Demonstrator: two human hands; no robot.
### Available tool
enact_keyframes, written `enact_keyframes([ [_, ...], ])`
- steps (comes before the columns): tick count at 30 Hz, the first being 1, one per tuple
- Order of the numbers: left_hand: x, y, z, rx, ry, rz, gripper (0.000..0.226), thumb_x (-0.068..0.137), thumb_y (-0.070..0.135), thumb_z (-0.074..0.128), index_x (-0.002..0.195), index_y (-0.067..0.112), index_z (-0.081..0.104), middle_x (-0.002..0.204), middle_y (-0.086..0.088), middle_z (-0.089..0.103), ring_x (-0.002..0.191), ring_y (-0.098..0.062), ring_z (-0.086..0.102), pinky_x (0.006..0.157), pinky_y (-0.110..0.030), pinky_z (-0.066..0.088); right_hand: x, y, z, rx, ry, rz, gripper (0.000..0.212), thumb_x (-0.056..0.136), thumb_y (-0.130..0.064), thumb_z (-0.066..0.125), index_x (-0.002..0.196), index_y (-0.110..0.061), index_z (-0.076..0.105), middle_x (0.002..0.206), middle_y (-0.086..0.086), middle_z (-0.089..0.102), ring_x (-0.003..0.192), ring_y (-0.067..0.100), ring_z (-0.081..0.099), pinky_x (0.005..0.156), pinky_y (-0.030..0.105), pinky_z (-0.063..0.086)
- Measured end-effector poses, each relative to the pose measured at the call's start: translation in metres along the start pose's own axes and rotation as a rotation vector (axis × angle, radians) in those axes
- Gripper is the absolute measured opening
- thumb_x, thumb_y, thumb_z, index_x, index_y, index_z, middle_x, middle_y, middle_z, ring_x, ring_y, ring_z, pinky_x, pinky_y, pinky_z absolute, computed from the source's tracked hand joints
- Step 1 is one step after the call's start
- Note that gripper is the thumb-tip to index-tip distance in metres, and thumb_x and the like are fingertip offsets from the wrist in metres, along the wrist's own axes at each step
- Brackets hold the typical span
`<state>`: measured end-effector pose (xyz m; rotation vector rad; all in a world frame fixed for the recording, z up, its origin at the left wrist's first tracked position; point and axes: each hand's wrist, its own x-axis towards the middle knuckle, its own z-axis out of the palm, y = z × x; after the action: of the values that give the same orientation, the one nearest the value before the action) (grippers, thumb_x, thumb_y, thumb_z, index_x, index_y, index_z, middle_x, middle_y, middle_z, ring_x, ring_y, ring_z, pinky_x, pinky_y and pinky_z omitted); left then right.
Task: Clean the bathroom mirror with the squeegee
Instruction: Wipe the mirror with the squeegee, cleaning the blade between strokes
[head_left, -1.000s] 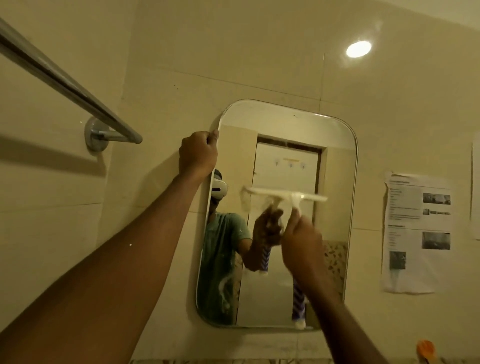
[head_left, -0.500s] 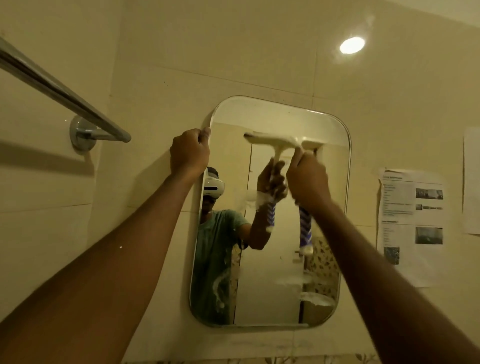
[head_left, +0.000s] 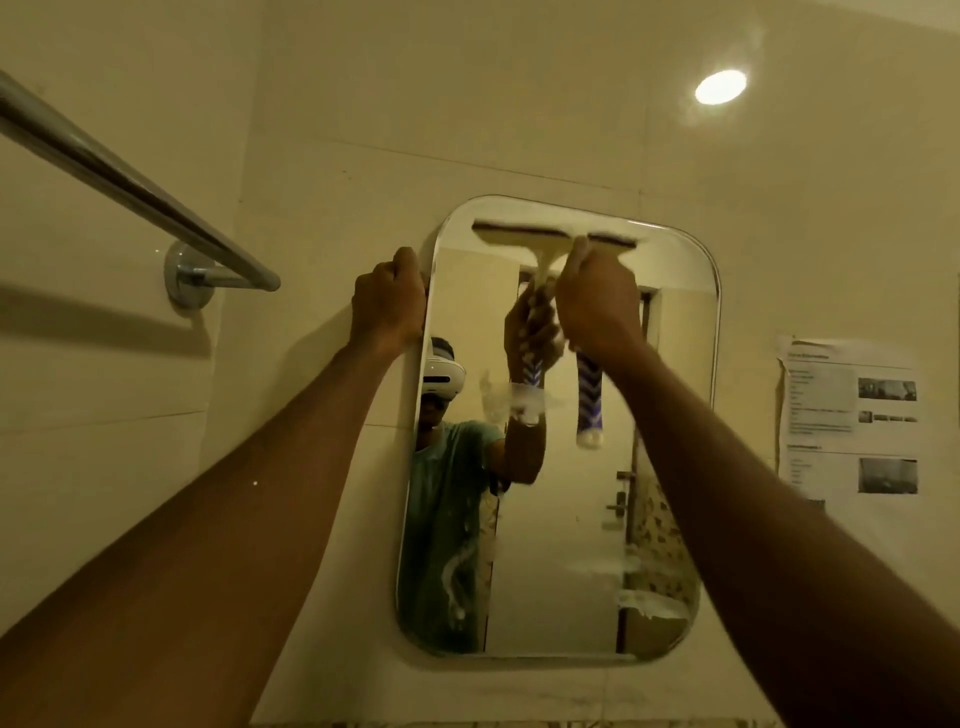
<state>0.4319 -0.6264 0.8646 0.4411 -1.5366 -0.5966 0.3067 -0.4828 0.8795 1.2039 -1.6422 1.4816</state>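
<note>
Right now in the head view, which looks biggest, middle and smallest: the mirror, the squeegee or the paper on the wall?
1. mirror
2. paper
3. squeegee, though it is nearer the camera and partly hidden by the right hand.

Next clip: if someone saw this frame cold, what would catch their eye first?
Probably the squeegee, its blade pressed flat along the top of the wall mirror, held by the right hand on its blue-and-white grip. Next, the left hand clutching the mirror's upper left edge. White foam streaks near the mirror's lower right also stand out.
</note>
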Motion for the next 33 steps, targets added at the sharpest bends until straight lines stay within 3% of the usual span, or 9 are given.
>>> enact_keyframes([
  [3, -0.003, 0.003, -0.003, -0.11, -0.03, -0.061, 0.062, 0.09, 0.042, 0.019, 0.094, -0.003, 0.061, 0.084, -0.021, 0.068, 0.072, -0.033, 0.064, 0.069, -0.041, 0.057, 0.022, -0.011, 0.008, -0.056, 0.019, 0.037, 0.049, 0.105, -0.036, 0.023, 0.086, -0.007, 0.057, 0.063, 0.0, 0.057, 0.052, 0.011, 0.056, 0.053, 0.024, 0.047],
  [5, -0.001, 0.003, -0.003, -0.174, -0.06, -0.094, 0.058, 0.096, 0.036, 0.02, 0.093, -0.003, 0.063, 0.075, -0.016, 0.065, 0.059, -0.024, 0.06, 0.051, -0.026, 0.05, 0.001, 0.001, 0.017, -0.026, -0.032, 0.039, 0.046, 0.104, -0.039, 0.026, 0.094, -0.009, 0.059, 0.07, 0.002, 0.062, 0.057, 0.012, 0.062, 0.054, 0.027, 0.053],
  [7, 0.0, 0.001, -0.004, -0.193, -0.082, -0.092, 0.056, 0.096, 0.035, 0.02, 0.089, 0.0, 0.063, 0.07, -0.014, 0.064, 0.054, -0.021, 0.058, 0.047, -0.022, 0.047, -0.042, 0.019, 0.027, 0.038, -0.091, 0.05, 0.036, 0.103, -0.039, 0.032, 0.097, -0.014, 0.057, 0.076, 0.002, 0.067, 0.06, 0.012, 0.065, 0.053, 0.029, 0.057],
  [9, -0.001, -0.001, -0.004, -0.206, -0.086, -0.081, 0.056, 0.096, 0.035, 0.02, 0.088, 0.0, 0.062, 0.07, -0.014, 0.064, 0.054, -0.022, 0.058, 0.048, -0.023, 0.047, -0.091, 0.032, 0.034, 0.078, -0.122, 0.079, 0.032, 0.102, -0.039, 0.033, 0.094, -0.017, 0.054, 0.074, 0.001, 0.065, 0.058, 0.013, 0.064, 0.051, 0.027, 0.056],
  [13, 0.0, -0.001, -0.004, -0.194, -0.106, -0.092, 0.06, 0.096, 0.035, 0.018, 0.093, -0.005, 0.063, 0.072, -0.016, 0.066, 0.056, -0.024, 0.06, 0.05, -0.025, 0.049, -0.136, 0.031, 0.034, 0.043, -0.162, 0.136, 0.03, 0.103, -0.038, 0.029, 0.091, -0.019, 0.049, 0.069, -0.007, 0.057, 0.056, 0.007, 0.059, 0.044, 0.012, 0.042],
  [17, 0.004, 0.0, -0.009, -0.227, -0.138, -0.137, 0.063, 0.094, 0.036, 0.018, 0.095, -0.007, 0.065, 0.076, -0.019, 0.068, 0.059, -0.027, 0.062, 0.058, -0.031, 0.055, -0.076, 0.003, 0.022, 0.12, -0.049, 0.057, 0.04, 0.105, -0.035, 0.027, 0.073, -0.024, 0.048, 0.069, 0.0, 0.061, 0.053, 0.01, 0.059, 0.051, 0.025, 0.052],
  [23, 0.01, -0.002, -0.012, -0.277, -0.204, -0.17, 0.065, 0.094, 0.039, 0.016, 0.092, -0.004, 0.065, 0.073, -0.018, 0.066, 0.061, -0.028, 0.061, 0.066, -0.037, 0.057, -0.004, -0.012, 0.026, 0.024, 0.031, 0.014, 0.05, 0.105, -0.037, 0.023, 0.08, -0.012, 0.057, 0.067, 0.003, 0.063, 0.058, 0.013, 0.063, 0.064, 0.031, 0.058],
  [28, 0.013, -0.007, -0.012, -0.285, -0.244, -0.171, 0.067, 0.093, 0.038, 0.016, 0.098, -0.007, 0.065, 0.072, -0.017, 0.066, 0.063, -0.028, 0.061, 0.07, -0.039, 0.056, -0.108, 0.024, 0.039, 0.095, -0.125, 0.078, 0.026, 0.103, -0.035, 0.036, 0.092, -0.018, 0.053, 0.07, -0.001, 0.062, 0.055, 0.009, 0.06, 0.048, 0.022, 0.052],
  [33, 0.006, -0.006, -0.007, -0.141, -0.15, -0.098, 0.052, 0.093, 0.033, 0.028, 0.089, -0.003, 0.066, 0.074, -0.015, 0.069, 0.064, -0.027, 0.066, 0.068, -0.037, 0.06, -0.178, 0.044, 0.046, 0.033, -0.187, 0.162, 0.029, 0.102, -0.038, 0.03, 0.093, -0.019, 0.05, 0.07, -0.007, 0.058, 0.058, 0.006, 0.06, 0.044, 0.013, 0.043],
])
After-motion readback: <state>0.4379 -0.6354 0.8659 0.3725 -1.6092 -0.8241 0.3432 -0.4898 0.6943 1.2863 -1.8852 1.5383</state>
